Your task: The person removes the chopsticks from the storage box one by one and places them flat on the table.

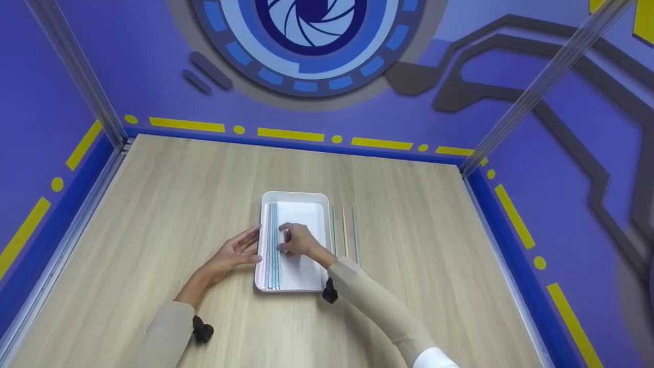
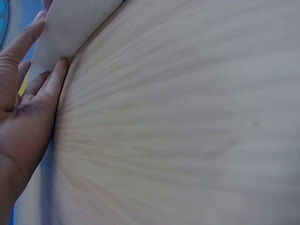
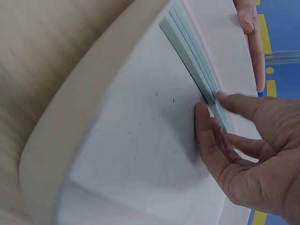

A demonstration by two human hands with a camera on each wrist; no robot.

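A white rectangular tray (image 1: 306, 271) lies on the table with a row of slim pastel chopsticks (image 1: 272, 220) along its left side, pink outermost, then blue and green. My right hand (image 1: 300, 240) is inside the tray; its thumb and fingertips pinch the pale green chopstick (image 3: 185, 58) at the row's inner edge, around its middle. From outside, my left hand (image 1: 232, 255) touches the tray's left wall with extended fingers, thumb toward the near end. In the left wrist view, fingertips (image 2: 61, 65) lie against the white wall (image 2: 58, 40).
Right of the tray, three loose chopsticks lie lengthwise and spaced apart: a green one (image 1: 333, 225), an orange-pink one (image 1: 345, 227) and another green one (image 1: 355, 230). The wooden table (image 1: 214, 168) is bordered by blue printed walls (image 1: 133, 66) at the back and sides.
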